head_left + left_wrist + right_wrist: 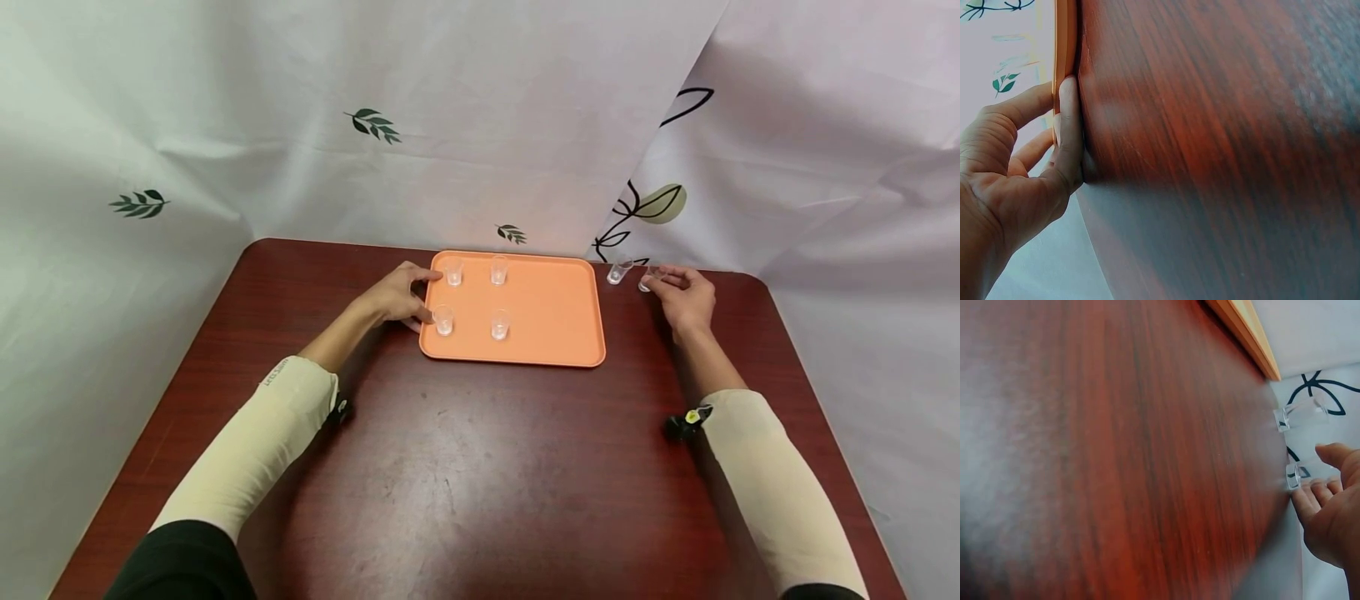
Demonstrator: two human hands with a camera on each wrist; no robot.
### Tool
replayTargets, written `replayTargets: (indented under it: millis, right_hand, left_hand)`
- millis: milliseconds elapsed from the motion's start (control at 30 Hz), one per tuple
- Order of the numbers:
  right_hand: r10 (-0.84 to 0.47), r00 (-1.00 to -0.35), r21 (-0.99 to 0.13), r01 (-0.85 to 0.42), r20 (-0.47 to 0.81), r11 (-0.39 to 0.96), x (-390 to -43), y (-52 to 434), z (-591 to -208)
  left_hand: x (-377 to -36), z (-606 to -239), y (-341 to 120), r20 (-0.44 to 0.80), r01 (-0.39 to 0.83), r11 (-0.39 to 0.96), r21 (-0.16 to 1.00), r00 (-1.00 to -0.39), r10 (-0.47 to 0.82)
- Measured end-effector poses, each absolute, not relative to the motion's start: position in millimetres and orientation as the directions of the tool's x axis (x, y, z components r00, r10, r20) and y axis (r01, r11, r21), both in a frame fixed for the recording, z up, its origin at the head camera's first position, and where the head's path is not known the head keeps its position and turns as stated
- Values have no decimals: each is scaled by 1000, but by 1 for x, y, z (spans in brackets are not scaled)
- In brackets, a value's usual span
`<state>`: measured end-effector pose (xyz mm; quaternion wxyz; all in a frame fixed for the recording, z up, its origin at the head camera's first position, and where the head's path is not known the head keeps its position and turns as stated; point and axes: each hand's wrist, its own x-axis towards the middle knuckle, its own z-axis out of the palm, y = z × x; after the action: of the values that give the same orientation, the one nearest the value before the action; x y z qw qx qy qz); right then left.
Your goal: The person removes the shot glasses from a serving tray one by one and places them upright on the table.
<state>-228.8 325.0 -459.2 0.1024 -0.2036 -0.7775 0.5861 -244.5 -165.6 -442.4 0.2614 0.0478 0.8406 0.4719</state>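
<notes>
An orange tray (pixel 555 321) lies at the far middle of a dark red wooden table (pixel 480 467), with several small clear cups on it in two rows, such as one at the front left (pixel 443 320). My left hand (pixel 431 296) grips the tray's left rim (pixel 1065 37), its thumb (pixel 1069 131) along the edge and the fingers over the top. Right of the tray two more clear cups stand on the table. My right hand (pixel 658 282) pinches the right-hand cup (pixel 1310 472) between thumb and fingers. The other cup (pixel 1300 414) stands free beside it.
A pale cloth backdrop with leaf prints (pixel 375 125) hangs close behind the table's far edge and down both sides. The two loose cups stand near that far edge. Bare wood fills the table's near half.
</notes>
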Motion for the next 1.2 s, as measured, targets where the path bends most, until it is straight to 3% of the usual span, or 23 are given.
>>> replayTargets:
  millis: [500,1033,1200]
  right_hand:
    - [460,-886,-963,172,-59,209,-237,326,-463]
    - [470,-877,-951,227,-105,211,-221,325,-468]
    - [468,-877,-968,202,-110,151,-213,324,-466]
  left_hand:
    - [-245,-442,-164,-399,-173,551,817,-858,323]
    - [-244,-443,-166,-397,-165,556,815,-858,326]
    - [-245,-443,-165,-392,-173,532,829,-858,332]
